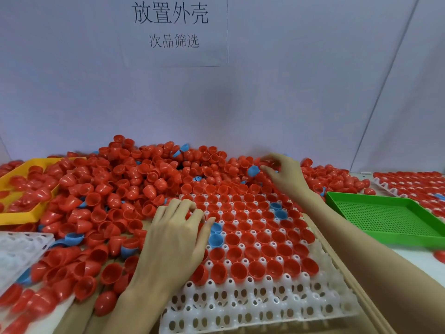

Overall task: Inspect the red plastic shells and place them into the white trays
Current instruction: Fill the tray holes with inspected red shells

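- Head view: red shells (134, 179) heaped across the frame's middle, many seated in the white tray (252, 307) (lower centre).
- Left hand (175, 239) curls over shells at the tray's left edge; whether it grips one cannot be told.
- Right hand (281, 172) pinches into the heap, upper right.
- Shells probably light, stiff, slick; take by the rim.

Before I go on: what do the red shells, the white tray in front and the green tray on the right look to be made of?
Red shells: thin moulded plastic, glossy by the highlights inside the cups. White tray: translucent, milky plastic, probably flexible; the holes and the surface beneath show through. Green tray: stiffer opaque plastic, satin sheen, with a perforated grid floor and raised rim.
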The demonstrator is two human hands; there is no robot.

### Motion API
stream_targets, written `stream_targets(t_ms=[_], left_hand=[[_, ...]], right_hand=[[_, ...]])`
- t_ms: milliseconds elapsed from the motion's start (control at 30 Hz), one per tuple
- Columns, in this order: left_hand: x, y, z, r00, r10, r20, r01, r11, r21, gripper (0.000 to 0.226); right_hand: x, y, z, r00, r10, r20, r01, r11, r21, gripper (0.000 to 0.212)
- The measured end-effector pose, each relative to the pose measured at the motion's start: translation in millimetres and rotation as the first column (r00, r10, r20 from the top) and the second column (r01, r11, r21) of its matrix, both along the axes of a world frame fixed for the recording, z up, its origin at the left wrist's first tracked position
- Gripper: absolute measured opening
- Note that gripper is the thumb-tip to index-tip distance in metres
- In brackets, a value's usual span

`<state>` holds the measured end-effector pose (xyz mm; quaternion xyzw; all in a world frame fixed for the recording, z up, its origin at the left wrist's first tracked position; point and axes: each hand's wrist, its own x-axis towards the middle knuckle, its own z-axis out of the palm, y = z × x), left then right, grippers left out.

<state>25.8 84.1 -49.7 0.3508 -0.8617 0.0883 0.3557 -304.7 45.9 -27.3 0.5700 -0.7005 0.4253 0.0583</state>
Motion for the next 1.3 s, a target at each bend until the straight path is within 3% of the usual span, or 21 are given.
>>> stream_targets(t_ms=[200,267,467,533,667,833,967,1133,1300], left_hand=[[-5,9,4,0.992,-0.106,-0.066,0.111,0.99,0.091,0.012],[-8,14,6,0.976,-0.17,-0.135,0.188,0.972,0.141,0.019],[-16,31,7,0.878,-0.311,-0.364,0.441,0.82,0.364,0.065],[-20,36,6,0.829,-0.31,-0.465,0.509,0.764,0.398,0.064],[-25,40,6,0.714,-0.275,-0.644,0.639,0.632,0.439,0.036],[-24,35,7,0.656,-0.12,-0.745,0.687,0.502,0.525,0.017],[-21,29,7,0.598,0.097,-0.796,0.702,0.416,0.578,0.026],[-8,16,9,0.626,0.182,-0.758,0.615,0.482,0.624,0.047],[14,-4,12,0.606,0.242,-0.758,0.495,0.631,0.597,0.017]], right_hand=[[42,68,4,0.98,0.158,0.117,-0.154,0.987,-0.043,0.019],[61,91,4,0.952,0.235,0.197,-0.232,0.972,-0.04,0.022],[99,140,10,0.711,0.512,0.483,-0.586,0.81,0.003,0.023],[104,146,13,0.627,0.548,0.554,-0.663,0.749,0.01,0.023],[111,149,12,0.634,0.53,0.563,-0.637,0.771,-0.009,0.021],[114,148,6,0.645,0.476,0.598,-0.557,0.828,-0.059,0.02],[113,147,7,0.563,0.437,0.702,-0.51,0.852,-0.121,0.02],[114,147,4,0.548,0.4,0.734,-0.513,0.854,-0.083,0.022],[120,147,0,0.609,0.386,0.692,-0.53,0.848,-0.007,0.02]])
